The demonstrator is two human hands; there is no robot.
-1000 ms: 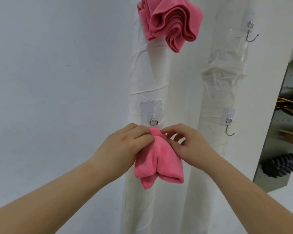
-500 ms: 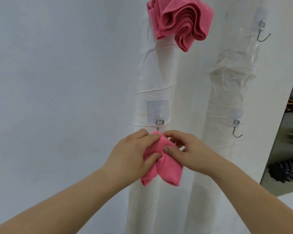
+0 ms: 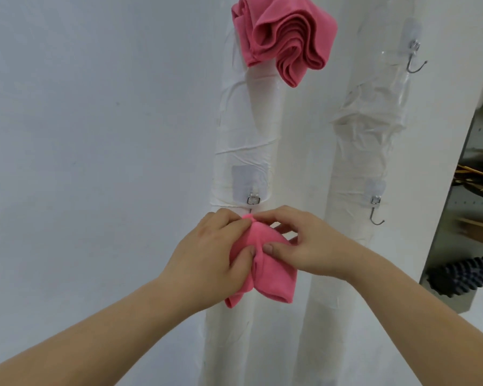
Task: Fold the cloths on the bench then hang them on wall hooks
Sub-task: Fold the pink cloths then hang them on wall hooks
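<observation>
- The wall [image 3: 81, 135] is plain, painted white and matte. It fills all the space left of the left column.
- The left column [image 3: 246, 129] is a tall round shape, wrapped in white paper-like sheet with creases and tape bands. It stands in the middle of the view.
- The right column [image 3: 371, 151], just right of the left column, has the same wrapping. Its upper part has crumpled clear plastic film on it.
- A grey metal shelf unit [image 3: 469, 302] with small holes is far right of the left column, at the picture edge.
- The hung pink cloth [image 3: 285, 37] is at the top of the left column. It is soft microfibre, bunched in wavy layered folds.
- The folded pink cloth [image 3: 271, 274] is in front of the left column, at its lower half, held between both hands. Its top corner is just under the hook there.
- The left hand [image 3: 209, 263] grips the cloth's left side, with fingers curled over the top and the thumb pressed on the front.
- The right hand [image 3: 310, 246] pinches the cloth's right side. Its thumb is flat on the fabric and touches near the left thumb.
- A black ribbed brush [image 3: 463, 277] lies in the shelf unit, far right of the left column.
- The lower left hook [image 3: 253, 200] is small, of shiny metal on a clear sticky pad, on the left column just above the hands.
- Two bare metal hooks are on the column beside it, the upper one [image 3: 415, 59] and the lower one [image 3: 375, 213].
</observation>
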